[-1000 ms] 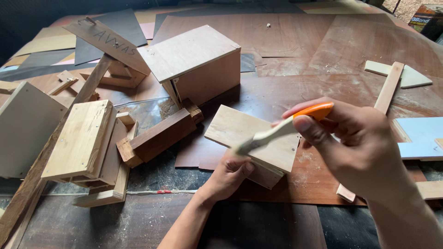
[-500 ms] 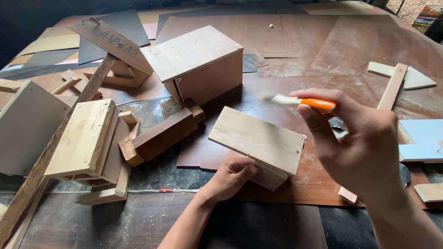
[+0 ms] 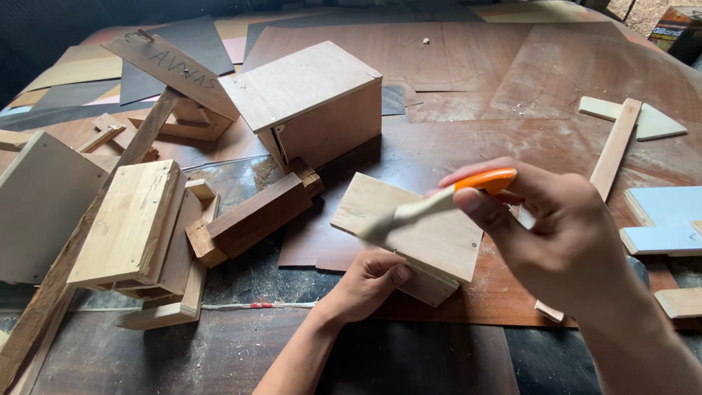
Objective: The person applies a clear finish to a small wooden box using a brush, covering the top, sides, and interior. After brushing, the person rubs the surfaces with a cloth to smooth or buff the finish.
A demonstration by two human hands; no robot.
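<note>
My right hand (image 3: 556, 234) grips a paintbrush with an orange handle (image 3: 486, 181); its pale bristles (image 3: 376, 227) lie over the top face of a small light wooden board piece (image 3: 431, 238). My left hand (image 3: 365, 281) holds that piece by its near lower edge, fingers curled under it. The piece rests tilted on a brown plywood sheet (image 3: 468, 80).
A plywood box (image 3: 311, 102) stands behind the piece. A dark wood block (image 3: 256, 216) and a slatted wooden assembly (image 3: 135, 227) lie to the left. Wood strips, a triangle offcut (image 3: 651, 121) and pale blue boards (image 3: 665, 219) sit on the right. Sawdust covers the table.
My right hand swung the brush up and away from the piece, then brought it back down so the bristles are over the board's top face again. My left hand kept its hold.
</note>
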